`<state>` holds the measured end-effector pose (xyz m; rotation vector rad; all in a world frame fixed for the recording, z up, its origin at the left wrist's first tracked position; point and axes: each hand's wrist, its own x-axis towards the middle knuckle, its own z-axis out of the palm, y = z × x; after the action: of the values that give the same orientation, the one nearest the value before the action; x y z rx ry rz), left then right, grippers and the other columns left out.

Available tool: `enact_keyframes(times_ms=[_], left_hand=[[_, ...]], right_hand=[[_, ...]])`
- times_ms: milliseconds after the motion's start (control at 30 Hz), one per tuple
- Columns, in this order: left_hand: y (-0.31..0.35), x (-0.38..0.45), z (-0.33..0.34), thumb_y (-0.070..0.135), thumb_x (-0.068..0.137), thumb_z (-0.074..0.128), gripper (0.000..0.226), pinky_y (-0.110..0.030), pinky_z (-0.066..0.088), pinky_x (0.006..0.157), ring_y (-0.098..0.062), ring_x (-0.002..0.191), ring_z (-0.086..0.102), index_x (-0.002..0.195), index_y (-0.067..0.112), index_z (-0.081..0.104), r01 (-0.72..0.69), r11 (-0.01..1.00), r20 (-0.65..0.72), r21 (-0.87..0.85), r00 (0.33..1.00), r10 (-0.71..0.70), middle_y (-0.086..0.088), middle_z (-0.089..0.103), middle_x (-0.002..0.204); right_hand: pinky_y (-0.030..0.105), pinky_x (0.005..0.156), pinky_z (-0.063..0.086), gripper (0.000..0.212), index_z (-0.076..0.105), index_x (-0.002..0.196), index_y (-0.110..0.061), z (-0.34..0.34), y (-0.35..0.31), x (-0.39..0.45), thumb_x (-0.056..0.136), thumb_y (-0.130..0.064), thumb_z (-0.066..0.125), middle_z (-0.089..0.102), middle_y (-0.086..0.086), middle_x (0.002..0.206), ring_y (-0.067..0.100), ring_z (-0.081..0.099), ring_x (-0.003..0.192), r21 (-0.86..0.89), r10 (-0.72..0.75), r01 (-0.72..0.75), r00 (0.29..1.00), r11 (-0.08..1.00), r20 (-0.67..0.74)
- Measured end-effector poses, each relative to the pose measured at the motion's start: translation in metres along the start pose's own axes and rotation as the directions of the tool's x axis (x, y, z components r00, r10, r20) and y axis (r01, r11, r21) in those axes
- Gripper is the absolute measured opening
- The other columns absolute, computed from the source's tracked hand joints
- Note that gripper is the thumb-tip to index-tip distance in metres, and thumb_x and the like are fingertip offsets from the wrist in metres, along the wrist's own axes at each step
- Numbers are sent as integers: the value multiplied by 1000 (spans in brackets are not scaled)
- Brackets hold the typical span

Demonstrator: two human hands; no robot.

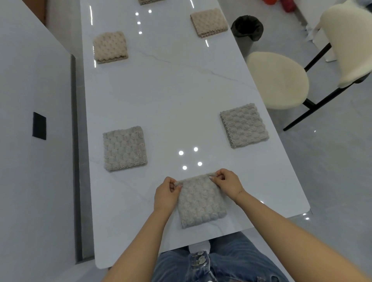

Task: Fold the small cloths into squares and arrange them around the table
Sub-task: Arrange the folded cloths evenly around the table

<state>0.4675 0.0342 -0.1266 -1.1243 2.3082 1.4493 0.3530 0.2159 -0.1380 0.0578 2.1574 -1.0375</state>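
Top-edge cloth point(151, 1) at the counter's point(171, 90) far end is cut off by the frame, only a sliver shows. Fold layers of the gray cloth point(201, 203) at the near edge are hard to make out. It lies flat, square. Left hand point(166, 194) pinches its far-left corner, fingers point(178, 186) curled together on the fabric; right hand point(226, 184) pinches the far-right corner the same way. Four more folded squares: gray cloth by the left edge point(124, 148), gray cloth by the right edge point(244, 125), beige cloth farther up the left point(110, 47), beige cloth farther up the right point(208, 22). All well apart. Chair point(277, 80) and bin point(247, 27) are beside the right edge.
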Motion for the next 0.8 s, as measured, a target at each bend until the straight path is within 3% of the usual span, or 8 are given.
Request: enact_keyframes(times_ms=[100, 200, 233, 300, 367, 467, 700, 800], left_hand=[[1, -6, 6, 19, 93, 55, 20, -22, 42, 69, -16, 84, 54, 113, 14, 51, -58, 993, -41, 103, 997, 62, 1, 56, 92], [-2, -17, 18, 14, 90, 59, 40, -35, 43, 89, -24, 105, 50, 129, 13, 50, -175, 867, -199, 467, 934, 296, -7, 54, 119], [-1, -22, 24, 13, 88, 60, 42, -38, 42, 93, -25, 110, 48, 129, 14, 51, -280, 792, -167, 542, 888, 428, -9, 55, 123], [-1, -30, 39, 21, 91, 50, 41, -41, 34, 103, -25, 123, 43, 132, 18, 46, -557, 575, 94, 600, 762, 640, -10, 53, 134], [-6, -30, 53, 34, 98, 31, 47, -48, 25, 107, -27, 136, 37, 144, 23, 32, -695, 416, 345, 586, 678, 649, -9, 43, 146], [-17, -22, 61, 45, 101, 9, 54, -51, 13, 112, -24, 145, 19, 152, 28, 4, -671, 410, 423, 618, 723, 546, -6, 19, 157], [-23, -16, 66, 51, 97, 21, 59, -48, 5, 116, -22, 146, 6, 151, 28, 14, -578, 491, 375, 652, 809, 453, -1, 2, 160], [-19, -17, 64, 53, 97, 14, 60, -48, -2, 115, -19, 146, -2, 151, 32, 0, -582, 499, 389, 641, 808, 442, 4, -19, 158]], right_hand=[[26, 66, 43, 18, 53, 75, -24, 6, -1, -3, 86, -30, 66, 53, -4, 71, 11, 50, 68, -29, -4, 2, 998, 1000, -69], [27, 68, 45, 18, 53, 78, -22, 7, -4, -9, 87, -33, 64, 53, -5, 72, 11, 50, 68, -9, -1, 0, 995, 1000, -96], [25, 69, 45, 19, 55, 82, -19, 6, -5, -13, 88, -35, 63, 54, -5, 75, 10, 51, 70, 32, -3, 6, 996, 999, -89], [22, 72, 46, 26, 58, 94, -13, -1, -5, -23, 92, -39, 57, 58, -3, 83, 11, 55, 76, 148, -1, 10, 998, 989, -56], [23, 78, 49, 31, 58, 102, -11, -12, 0, -37, 95, -40, 49, 61, 0, 91, 14, 58, 84, 229, 29, -21, 999, 973, -31], [24, 77, 48, 31, 61, 102, -11, -25, 21, -61, 95, -39, 51, 64, 2, 95, 16, 60, 86, 202, 83, -75, 996, 976, -31], [15, 68, 46, 19, 65, 91, -13, -5, 57, -98, 95, -28, 55, 66, 2, 87, 12, 59, 77, 195, 123, -128, 992, 972, 40], [20, 73, 48, 11, 65, 92, -18, 0, 60, -96, 91, -28, 60, 67, 2, 88, 14, 60, 81, 193, 87, -87, 996, 977, 7]])
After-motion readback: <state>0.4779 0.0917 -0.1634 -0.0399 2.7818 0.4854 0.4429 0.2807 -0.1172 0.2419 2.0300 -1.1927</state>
